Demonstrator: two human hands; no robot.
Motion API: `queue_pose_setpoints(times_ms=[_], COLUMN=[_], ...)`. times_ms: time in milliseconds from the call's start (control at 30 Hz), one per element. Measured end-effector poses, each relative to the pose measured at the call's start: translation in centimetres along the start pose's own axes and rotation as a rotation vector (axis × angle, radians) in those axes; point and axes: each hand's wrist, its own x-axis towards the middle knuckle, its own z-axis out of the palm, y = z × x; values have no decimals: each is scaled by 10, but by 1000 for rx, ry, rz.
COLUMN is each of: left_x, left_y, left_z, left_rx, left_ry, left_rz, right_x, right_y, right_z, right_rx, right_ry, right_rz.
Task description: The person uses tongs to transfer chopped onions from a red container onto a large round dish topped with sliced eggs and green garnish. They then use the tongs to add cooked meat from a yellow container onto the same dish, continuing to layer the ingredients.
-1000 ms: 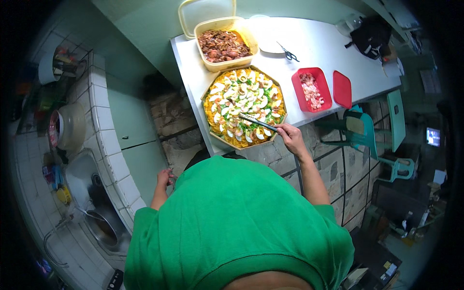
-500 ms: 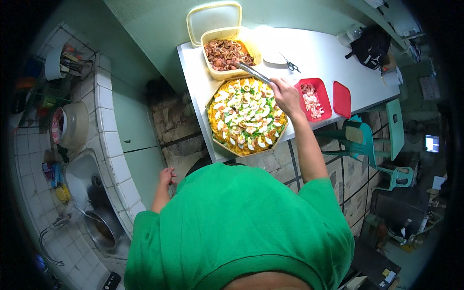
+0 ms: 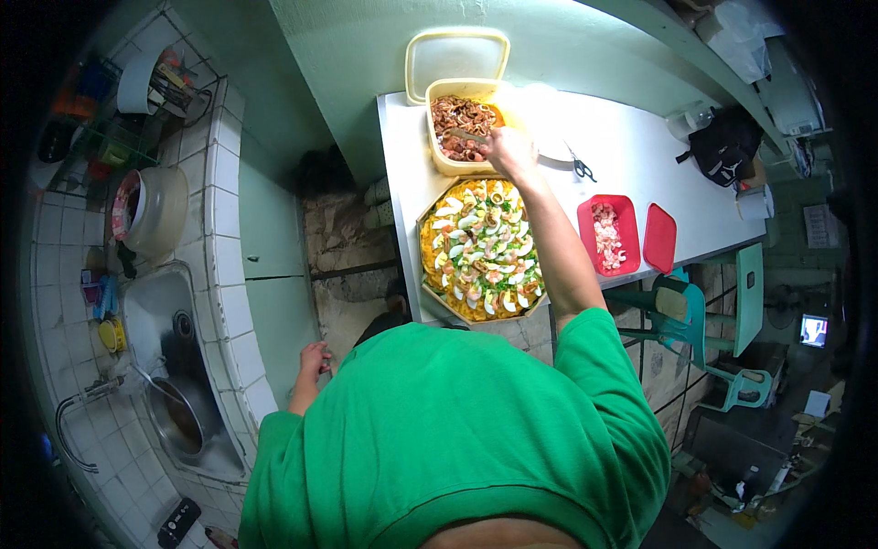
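My right hand point(image 3: 512, 152) is closed around metal tongs point(image 3: 470, 136), their tips down in brown squid-like rings and pieces point(image 3: 465, 117). This food fills a pale yellow plastic container point(image 3: 462, 168). Just nearer lies a large octagonal tray point(image 3: 455, 312) of orange-yellow noodles point(image 3: 433, 245), topped with egg slices, shrimp, green bits and brown rings; my right forearm covers part of its right side. Low at my left side, my left hand point(image 3: 314, 359) hangs with loosely bent fingers, touching nothing I can see.
A red container point(image 3: 632, 245) of shrimp, its red lid point(image 3: 659, 239) and black-handled scissors point(image 3: 583, 167) lie to the right on the white table point(image 3: 658, 137). A yellow-rimmed lid point(image 3: 457, 62) leans on the wall. Green chairs point(image 3: 681, 316) stand right; a sink point(image 3: 174, 302) is left.
My right hand has moved away from above the noodle tray to the yellow container, lowering the tongs into the brown food. The view has shifted, while my left hand stays low.
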Motion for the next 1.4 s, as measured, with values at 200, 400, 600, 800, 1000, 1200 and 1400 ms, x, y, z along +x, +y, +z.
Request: queue_pose_setpoints(times_ms=[200, 400, 600, 800, 1000, 1200, 1400], left_x=[10, 21, 19, 14, 6, 8, 8], left_y=[4, 30, 72, 86, 69, 42, 12], left_z=[7, 11, 28, 32, 24, 15, -1], left_rx=[114, 145, 261, 205, 221, 118, 15], left_ry=[-46, -84, -99, -111, -92, -62, -24], left_rz=[-16, 68, 116, 110, 103, 35, -4], right_x=[-101, -240, -275, -270, -176, -56, -27], right_y=[70, 120, 112, 109, 106, 72, 68], right_z=[-41, -28, 10, -14, -27, 8, 23], right_rx=[336, 539, 447, 396, 468, 115, -12], right_ry=[208, 225, 254, 289, 503, 158, 156], right_rz=[-5, 328, 281, 290, 31, 217, 151])
